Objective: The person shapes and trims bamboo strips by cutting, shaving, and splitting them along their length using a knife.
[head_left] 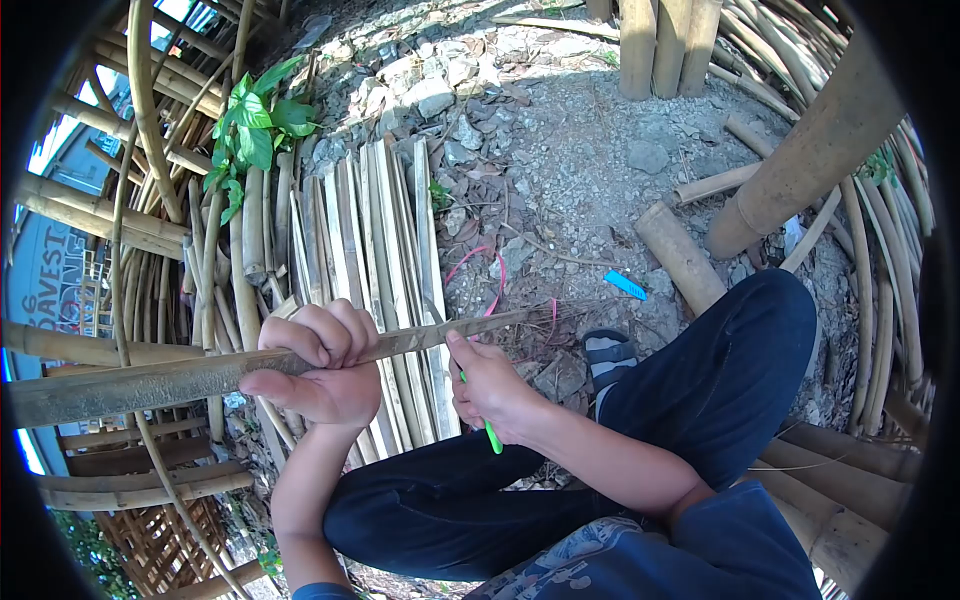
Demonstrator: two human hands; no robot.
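Note:
A long split bamboo strip (180, 385) runs across in front of me, from the left edge to past my right hand. My left hand (325, 365) is closed around it, fingers over the top and thumb along the lower side. My right hand (490, 390) grips a knife with a bright green handle (494, 438). Its dark narrow blade (434, 311) shows above the strip, and my right thumb presses near the strip's edge. Beneath and beyond my hands lies a row of pale split bamboo strips (375, 230), side by side on the ground.
Pink string (492, 290) and a blue plastic piece (625, 285) lie on stony ground. A cut bamboo length (680, 258) rests near my sandalled foot (608, 358). A thick bamboo post (810, 150) leans at right. Bamboo framing (100, 220) and a leafy plant (255, 125) stand left.

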